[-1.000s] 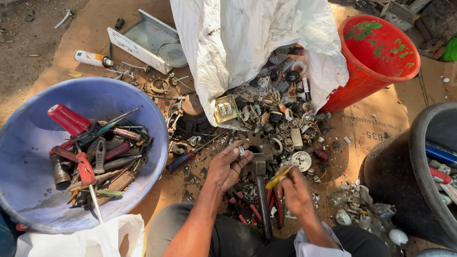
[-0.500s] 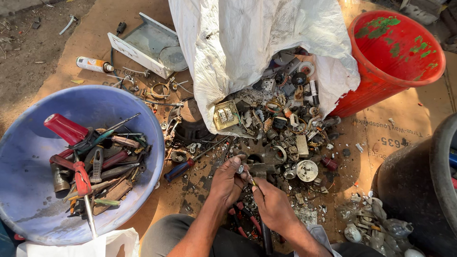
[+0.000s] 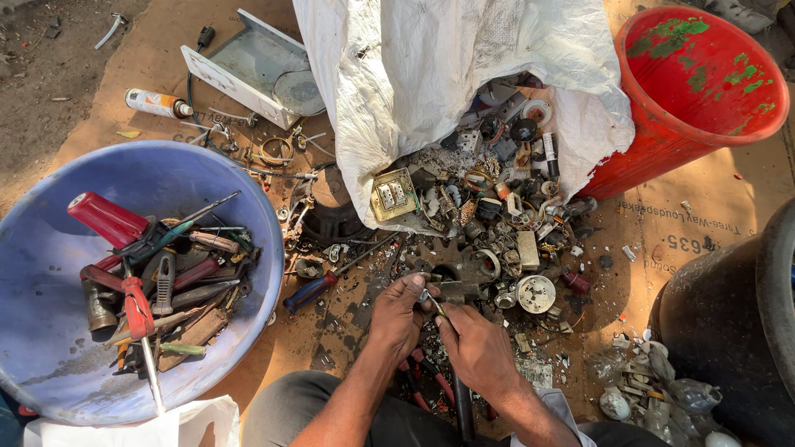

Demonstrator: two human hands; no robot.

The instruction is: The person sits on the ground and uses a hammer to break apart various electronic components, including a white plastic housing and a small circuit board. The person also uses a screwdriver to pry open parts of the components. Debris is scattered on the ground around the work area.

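My left hand (image 3: 397, 314) and my right hand (image 3: 479, 349) meet over a heap of scrap parts (image 3: 497, 223) on the cardboard. Together they pinch a small metal piece (image 3: 431, 300) between the fingertips; what it is I cannot tell. A dark metal block (image 3: 464, 277) lies just beyond my fingers. A white sack (image 3: 431, 74) lies open above, spilling sockets, rings and switches. A blue-handled screwdriver (image 3: 313, 290) lies left of my left hand.
A big blue basin (image 3: 50, 273) at the left holds pliers, screwdrivers and a red-handled tool. A red bucket (image 3: 704, 91) stands at the top right, a black tub (image 3: 729, 331) at the right. A grey metal tray (image 3: 248, 66) and a spray can (image 3: 157, 103) lie farther off.
My hands have come together: the right one dropped a yellow-handled tool and moved left to join the left hand on the small piece. The view shifted slightly closer.
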